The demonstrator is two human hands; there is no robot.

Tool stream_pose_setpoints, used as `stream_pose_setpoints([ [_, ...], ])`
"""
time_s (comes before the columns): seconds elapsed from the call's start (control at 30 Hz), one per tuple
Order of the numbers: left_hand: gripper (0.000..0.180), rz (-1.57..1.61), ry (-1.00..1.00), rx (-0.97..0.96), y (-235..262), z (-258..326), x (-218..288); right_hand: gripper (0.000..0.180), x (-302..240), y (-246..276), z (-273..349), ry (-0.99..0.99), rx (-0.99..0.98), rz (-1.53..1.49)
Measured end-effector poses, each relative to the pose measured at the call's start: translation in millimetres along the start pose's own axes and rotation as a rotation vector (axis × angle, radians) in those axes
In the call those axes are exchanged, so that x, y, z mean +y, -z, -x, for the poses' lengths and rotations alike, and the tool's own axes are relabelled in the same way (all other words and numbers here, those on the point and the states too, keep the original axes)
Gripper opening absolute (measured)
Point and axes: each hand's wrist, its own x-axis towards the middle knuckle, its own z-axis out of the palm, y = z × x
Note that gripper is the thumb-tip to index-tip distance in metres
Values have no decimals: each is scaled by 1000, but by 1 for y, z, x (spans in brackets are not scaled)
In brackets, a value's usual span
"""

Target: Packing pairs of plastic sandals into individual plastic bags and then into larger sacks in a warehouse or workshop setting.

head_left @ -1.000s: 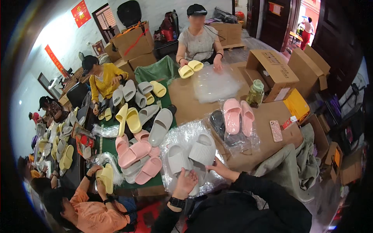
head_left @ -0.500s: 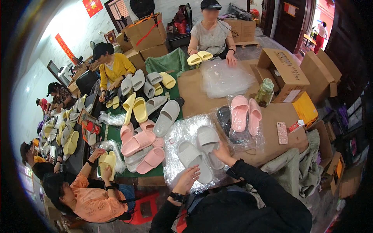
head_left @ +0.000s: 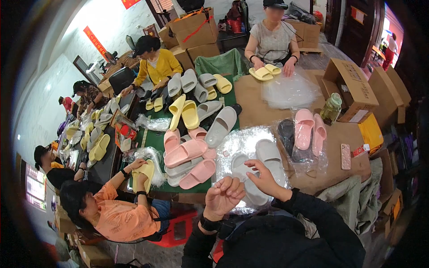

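Note:
A pair of light grey slide slippers (head_left: pixel 269 154) lies side by side on shiny clear plastic bags (head_left: pixel 228 176) in front of me, partly covered by my hands. My left hand (head_left: pixel 223 196) is raised at the near edge of the plastic, its fingers curled in, with nothing visible in them. Over the near end of the slippers hovers my right hand (head_left: pixel 264 179), thumb and fingers bent but apart, holding nothing. Left of the plastic is a pile of pink slippers (head_left: pixel 196 173) and grey slippers (head_left: pixel 222 127). To the right, pink slippers (head_left: pixel 304 129) rest on clear plastic beside a dark pair (head_left: pixel 286 136).
An orange-shirted co-worker (head_left: pixel 120 210) at left handles a yellow slipper (head_left: pixel 143 174). Across the table another person touches yellow slippers (head_left: pixel 261 73) beside stacked clear bags (head_left: pixel 290 91). A green bottle (head_left: pixel 331 108), open carton (head_left: pixel 353 91) and pink phone (head_left: pixel 345 156) stand or lie at right.
The view has swung left, so the scene sits farther right. My right hand has come off the right slipper, my hands are closer together, and my left fingers have curled in.

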Motion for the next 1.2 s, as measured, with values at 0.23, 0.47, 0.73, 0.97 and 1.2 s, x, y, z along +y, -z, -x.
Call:
stream_pose_setpoints([
  [0.23, 21, 29, -3, -74, 2, 5, 16, 34, -17, -15, -3, 33, -49, -32],
  [0.47, 19, -4, -2, -68, -2, 6, 20, 35, -32, -15, -3, 69, -66, -40],
  [0.73, 18, -101, -79, -10, -3, 4, 12, 24, -88, -5, 5, 246, 87, -16],
  [0.97, 7, -304, -224, 177, -4, 10, -5, 23, -127, -2, 3, 603, 93, 66],
  [1.2, 5, -492, -357, 252, -10, 10, -15, 19, -129, 6, 6, 621, 85, 26],
])
